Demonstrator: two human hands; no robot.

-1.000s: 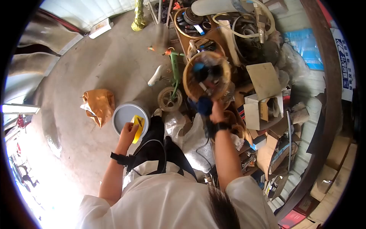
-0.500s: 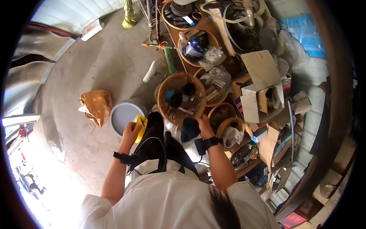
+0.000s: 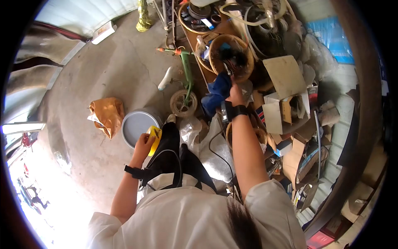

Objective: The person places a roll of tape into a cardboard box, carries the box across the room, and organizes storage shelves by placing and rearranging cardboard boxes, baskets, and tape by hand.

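My left hand (image 3: 144,146) is closed on a flat yellow object (image 3: 155,139) with dark marks, whose kind I cannot make out. It is beside the rim of a grey round bucket or drum (image 3: 141,124). Stretched forward, my right hand (image 3: 235,94) grips the near rim of a round wicker basket (image 3: 249,66), with a blue cloth (image 3: 216,93) bunched at the same hand. Dark small items and something blue lie inside the basket. It is over the row of other baskets and partly hides the one behind it.
A small green bike (image 3: 186,70) with a white saddle stands ahead. A crumpled brown paper bag (image 3: 108,116) lies on the floor at left. Open cardboard boxes (image 3: 284,74) crowd the right side. Clear plastic wrapping (image 3: 213,149) is near my legs.
My right hand has carried the basket and blue cloth forward and to the right, over the other baskets. The bike's wheel has come into view. My left hand stays nearly still with the yellow object.
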